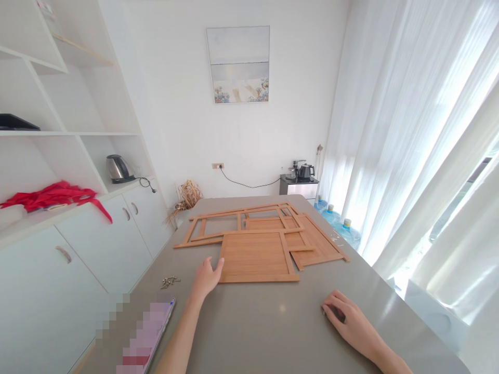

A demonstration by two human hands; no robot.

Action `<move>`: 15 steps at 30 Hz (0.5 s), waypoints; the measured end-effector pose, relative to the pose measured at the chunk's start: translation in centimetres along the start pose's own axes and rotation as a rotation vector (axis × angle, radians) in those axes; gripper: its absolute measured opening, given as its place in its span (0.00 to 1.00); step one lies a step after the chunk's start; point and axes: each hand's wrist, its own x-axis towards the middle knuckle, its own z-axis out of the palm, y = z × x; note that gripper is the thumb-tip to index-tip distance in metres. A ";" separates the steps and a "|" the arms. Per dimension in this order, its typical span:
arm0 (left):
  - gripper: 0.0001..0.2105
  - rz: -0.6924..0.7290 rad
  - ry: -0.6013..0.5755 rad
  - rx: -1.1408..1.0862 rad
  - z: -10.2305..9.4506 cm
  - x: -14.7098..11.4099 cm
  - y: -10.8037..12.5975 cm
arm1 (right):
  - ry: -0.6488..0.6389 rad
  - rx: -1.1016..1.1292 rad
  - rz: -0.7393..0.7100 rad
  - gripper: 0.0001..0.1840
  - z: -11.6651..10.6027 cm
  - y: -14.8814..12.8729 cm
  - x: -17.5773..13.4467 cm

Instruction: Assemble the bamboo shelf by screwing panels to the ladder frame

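Observation:
A pile of flat wooden furniture panels and slatted frames lies on the grey table (273,332). The nearest is a square slatted panel (255,257); a long open frame (230,223) and more boards (315,241) lie behind it. My left hand (206,278) rests flat on the table, its fingertips touching the square panel's left edge. My right hand (346,319) lies on the tabletop to the right, fingers curled, holding nothing and apart from the panels.
A small heap of screws (169,282) and a phone (146,337) lie near the table's left edge. White cabinets with a kettle (119,169) and red cloth (54,196) line the left. Water bottles (345,228) and curtains stand right.

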 end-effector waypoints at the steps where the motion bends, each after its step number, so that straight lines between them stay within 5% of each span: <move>1: 0.34 -0.019 -0.015 0.009 0.4 1.2 0.3 | 0.003 0.013 0.002 0.16 0.0 -0.1 -0.4; 6: 0.29 -0.061 0.005 0.031 2.3 3.4 1.5 | 0.174 0.043 0.104 0.17 -0.2 -0.3 0.9; 15: 0.24 -0.076 0.037 -0.212 1.6 2.5 0.8 | 0.340 0.375 0.215 0.27 2.3 -2.7 13.9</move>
